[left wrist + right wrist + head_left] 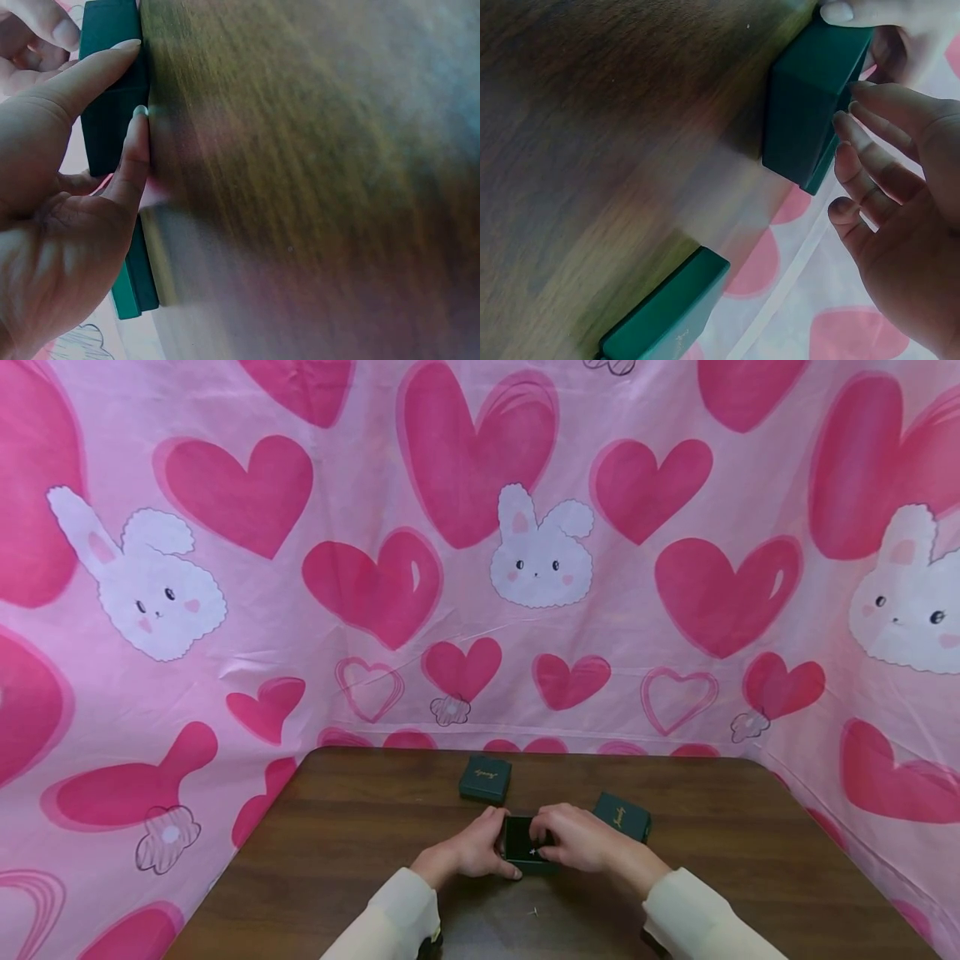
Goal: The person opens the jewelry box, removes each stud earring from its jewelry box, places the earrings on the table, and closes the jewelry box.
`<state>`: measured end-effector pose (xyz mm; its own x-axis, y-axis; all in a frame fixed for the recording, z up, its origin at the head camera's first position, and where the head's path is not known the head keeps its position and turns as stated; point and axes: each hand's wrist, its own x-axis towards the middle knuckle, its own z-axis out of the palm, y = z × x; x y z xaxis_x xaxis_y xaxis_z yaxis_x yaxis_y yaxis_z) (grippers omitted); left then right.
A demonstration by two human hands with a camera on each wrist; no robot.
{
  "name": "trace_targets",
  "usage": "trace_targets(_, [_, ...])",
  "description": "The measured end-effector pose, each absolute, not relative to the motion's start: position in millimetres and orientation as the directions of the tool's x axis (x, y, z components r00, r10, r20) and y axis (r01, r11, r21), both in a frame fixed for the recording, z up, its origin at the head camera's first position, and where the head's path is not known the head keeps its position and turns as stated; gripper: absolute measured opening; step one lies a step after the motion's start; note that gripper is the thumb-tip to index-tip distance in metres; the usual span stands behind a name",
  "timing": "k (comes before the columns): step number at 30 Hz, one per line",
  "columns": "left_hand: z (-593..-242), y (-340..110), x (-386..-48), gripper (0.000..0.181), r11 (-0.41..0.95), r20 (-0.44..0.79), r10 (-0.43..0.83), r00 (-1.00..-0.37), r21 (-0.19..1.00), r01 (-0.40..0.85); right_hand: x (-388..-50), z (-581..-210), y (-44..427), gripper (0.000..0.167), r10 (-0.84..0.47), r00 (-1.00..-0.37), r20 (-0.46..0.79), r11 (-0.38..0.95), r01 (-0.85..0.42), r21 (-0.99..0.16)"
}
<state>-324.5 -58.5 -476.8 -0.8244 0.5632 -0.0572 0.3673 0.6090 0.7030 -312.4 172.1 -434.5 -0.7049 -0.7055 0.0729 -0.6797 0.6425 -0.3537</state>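
Holding side: L hand (pixel 480 845) grips the open box (pixel 534 866), thumb along the near side, other fingers round it; clamped on the box, which sits mid-table (pixel 360 835).
Working side: R hand (pixel 573 839) reaches over the rim, fingers bent & slightly apart in R wrist view; leading tips hidden inside, so can't tell if they pinch anything.
Silver piece: tiny, cross-like, pale silver piece (pixel 532 852) shows against the dark inside of the box, just beside R fingertips; held or loose, can't tell.
Box work, done: top is off/open, dark inside exposed, L hand has it steadied.
Box work, left: prob. mid-job, as R fingers are in there & box isn't covered; whether piece is going in or coming out, unclear.
Lettered greens: back green box (pixel 485 779) beyond, right green box (pixel 622 816) near R wrist, both w/ gold script up; full boxes or just lids, can't tell.
Loose bit: small pale loose bit (pixel 533 912) on the table, near side; too small to ID.
Head view only: inside of the open box & the silver piece.
L wrist view adds: L thumb & another fingertip pressed on the outer walls, unseen from above.
R wrist view adds: spread of R fingers, plus plain outer side of the open box; its contents don't show.
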Motion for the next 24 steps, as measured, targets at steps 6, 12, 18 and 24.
trace_targets(6, [-476.0,-58.6,-324.2,0.071,0.605,-0.058,0.566,-0.822,0.707,0.366,-315.8,-437.9,166.3,0.012,-0.693,-0.719,0.053,0.665,-0.666,-0.338])
trace_targets(12, [-475.9,-59.4,-324.1,0.071,0.602,-0.053,0.57,-0.82,0.706,0.373,-317.4,-440.8,163.9,0.012,-0.688,-0.725,0.042,0.679,-0.662,-0.317])
trace_targets(18, [-475.6,-59.5,-324.6,0.074,0.603,-0.048,0.572,-0.818,0.701,0.381,-317.1,-441.7,161.5,0.011,-0.688,-0.725,0.035,0.685,-0.665,-0.297])
trace_targets(24, [-476.7,-59.0,-324.0,0.074,0.614,-0.064,0.565,-0.823,0.698,0.368,-315.5,-441.6,158.0,0.006,-0.708,-0.704,0.063,0.672,-0.699,-0.245])
